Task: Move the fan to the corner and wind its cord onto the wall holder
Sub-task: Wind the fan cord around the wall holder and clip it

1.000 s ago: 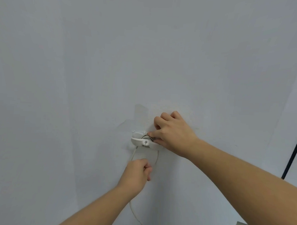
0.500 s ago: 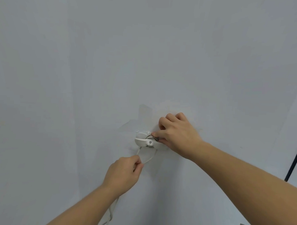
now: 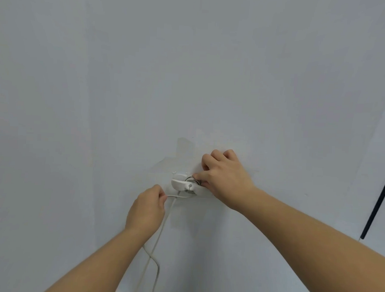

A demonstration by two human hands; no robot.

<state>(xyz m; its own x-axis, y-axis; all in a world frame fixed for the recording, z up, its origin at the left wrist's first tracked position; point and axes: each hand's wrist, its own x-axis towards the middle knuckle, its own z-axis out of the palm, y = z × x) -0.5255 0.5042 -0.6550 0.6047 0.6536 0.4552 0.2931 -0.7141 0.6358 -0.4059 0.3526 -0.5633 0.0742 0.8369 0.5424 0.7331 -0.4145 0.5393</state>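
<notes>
The wall holder (image 3: 184, 184) sits on the wall between the hands. The left hand (image 3: 146, 208) is just below and left of it, its fingers (image 3: 162, 194) pinching the cord (image 3: 165, 222), which runs short and nearly level rightward to the holder's underside. The right hand (image 3: 226, 178) grips the holder's right side with thumb and curled fingers, so the next turn probably comes up and over from the left; the fan is out of view

cord (image 3: 161, 230) cut off at btm edge, holder (image 3: 181, 184) rt side behind right hand (image 3: 225, 176)
</notes>
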